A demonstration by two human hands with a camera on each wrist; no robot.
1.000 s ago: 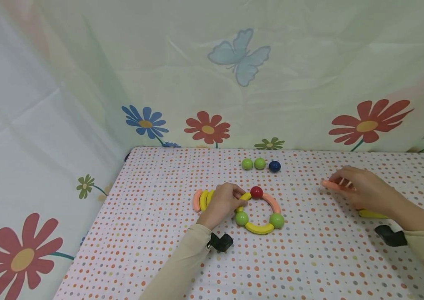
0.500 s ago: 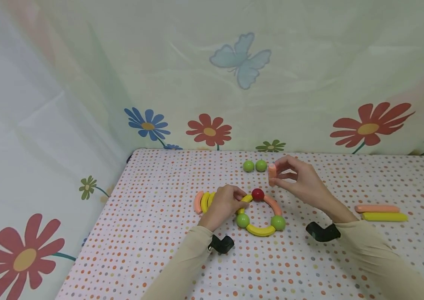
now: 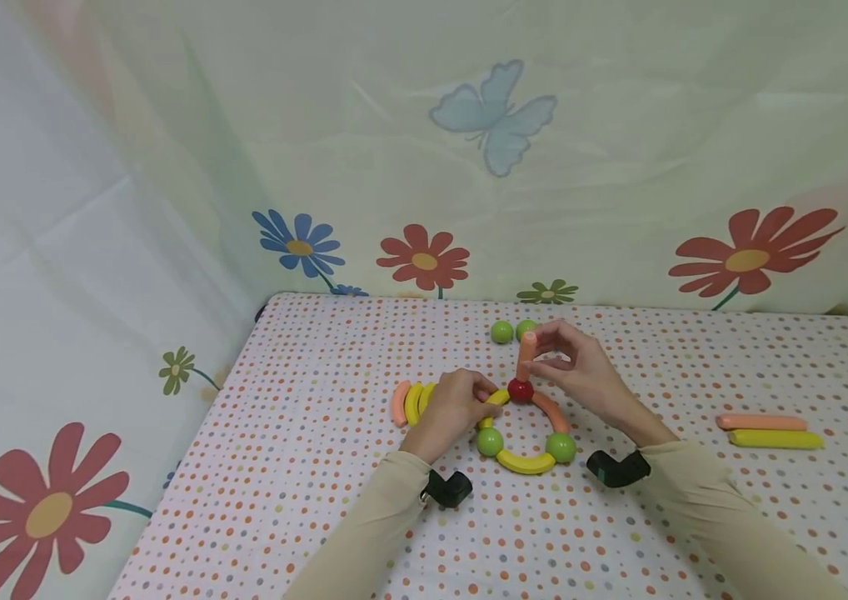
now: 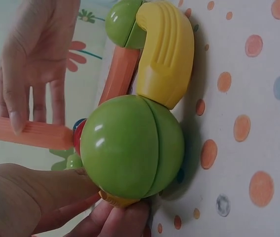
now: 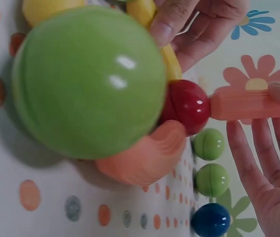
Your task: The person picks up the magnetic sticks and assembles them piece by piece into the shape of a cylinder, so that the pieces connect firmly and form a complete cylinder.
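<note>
The right hand [image 3: 577, 367] pinches an orange rod [image 3: 526, 358] between thumb and fingers, the rod standing upright with its lower end touching a red ball [image 3: 521, 392]. I'd guess it is light, stiff and not easily broken; mid-length looks the best place to take hold, leaving both ends free. The ball, being glossy, would probably be slipperier to grip. The rod is straight and plain-coloured, with fine grooves down its side. Next to it, the left hand [image 3: 454, 404] grips a yellow curved piece [image 3: 497, 398], steadying the ring that lies on the dotted table [image 3: 544, 550]; an orange curve [image 3: 552, 413], a yellow arc [image 3: 526, 463] and two green balls [image 3: 561, 447] make up the rest. Farther out, more green balls [image 3: 501, 332] sit behind, and two more rods [image 3: 776, 439] lie well apart, off to the right.
</note>
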